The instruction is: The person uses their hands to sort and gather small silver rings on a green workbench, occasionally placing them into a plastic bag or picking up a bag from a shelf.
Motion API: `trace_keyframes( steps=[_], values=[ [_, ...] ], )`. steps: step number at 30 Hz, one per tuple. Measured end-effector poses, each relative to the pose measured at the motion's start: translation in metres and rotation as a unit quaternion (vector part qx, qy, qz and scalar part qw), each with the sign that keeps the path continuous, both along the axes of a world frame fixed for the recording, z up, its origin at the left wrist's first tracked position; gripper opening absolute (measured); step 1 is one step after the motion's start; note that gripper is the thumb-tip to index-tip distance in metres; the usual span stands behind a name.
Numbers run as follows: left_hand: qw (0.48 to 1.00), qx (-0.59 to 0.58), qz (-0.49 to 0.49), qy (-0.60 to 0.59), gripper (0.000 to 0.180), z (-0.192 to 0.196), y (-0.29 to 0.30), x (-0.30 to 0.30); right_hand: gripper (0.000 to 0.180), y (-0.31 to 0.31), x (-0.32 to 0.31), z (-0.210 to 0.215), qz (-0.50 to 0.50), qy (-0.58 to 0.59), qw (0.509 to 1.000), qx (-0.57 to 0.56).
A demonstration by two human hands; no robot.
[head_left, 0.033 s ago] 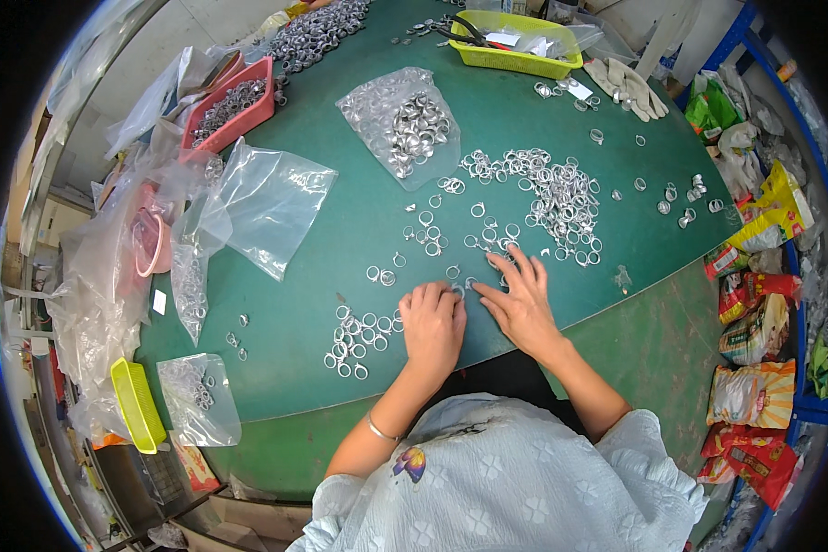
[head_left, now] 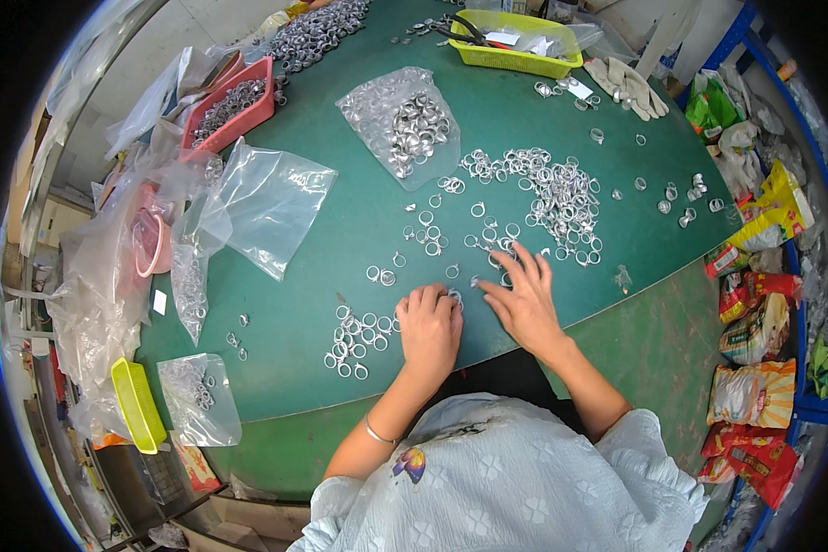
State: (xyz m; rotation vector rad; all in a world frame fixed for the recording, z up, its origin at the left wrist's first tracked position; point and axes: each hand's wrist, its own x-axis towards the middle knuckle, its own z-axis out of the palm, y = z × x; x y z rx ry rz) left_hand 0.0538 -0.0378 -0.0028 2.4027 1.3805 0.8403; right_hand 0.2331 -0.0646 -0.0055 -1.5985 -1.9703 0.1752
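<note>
Left hand point(head_left: 430, 329) fingers curled over small metal rings point(head_left: 357, 342), right hand point(head_left: 524, 299) fingers spread flat, empty, on green tabletop point(head_left: 340, 221).

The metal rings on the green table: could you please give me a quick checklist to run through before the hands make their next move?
1. Left hand resting on the green table, beside the small ring cluster: ok.
2. Right hand spread flat, fingertips at the near edge of the large ring pile: ok.
3. Whether either hand actually pinches a ring: cannot tell.
4. Loose rings kept away from the table edge: not ok, a few lie scattered at the right.
5. Empty clear bag lying open and within reach at the left: ok.
6. Filled bag of rings lying apart from the loose pile: ok.
</note>
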Motion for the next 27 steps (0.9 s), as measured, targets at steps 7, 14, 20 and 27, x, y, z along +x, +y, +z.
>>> trace_keyframes(
  steps=[7, 14, 20, 27],
  values=[
    [0.994, -0.05, -0.1, -0.004, 0.027, -0.005, -0.009, -0.004, 0.019, 0.001, 0.008, -0.003, -0.058, 0.011, 0.998, 0.036],
    [0.999, -0.037, -0.022, 0.02, 0.031, -0.017, -0.018, -0.052, 0.022, 0.009, 0.026, -0.01, -0.111, -0.013, 0.992, 0.053],
    [1.0, -0.024, 0.016, 0.007, 0.029, -0.015, -0.02, -0.055, 0.031, 0.011, -0.009, -0.006, -0.062, -0.076, 0.995, 0.001],
    [0.993, -0.06, -0.088, -0.041, 0.04, -0.005, -0.026, -0.029, 0.037, -0.011, -0.026, -0.01, 0.051, 0.014, 0.998, -0.016]
  ],
)
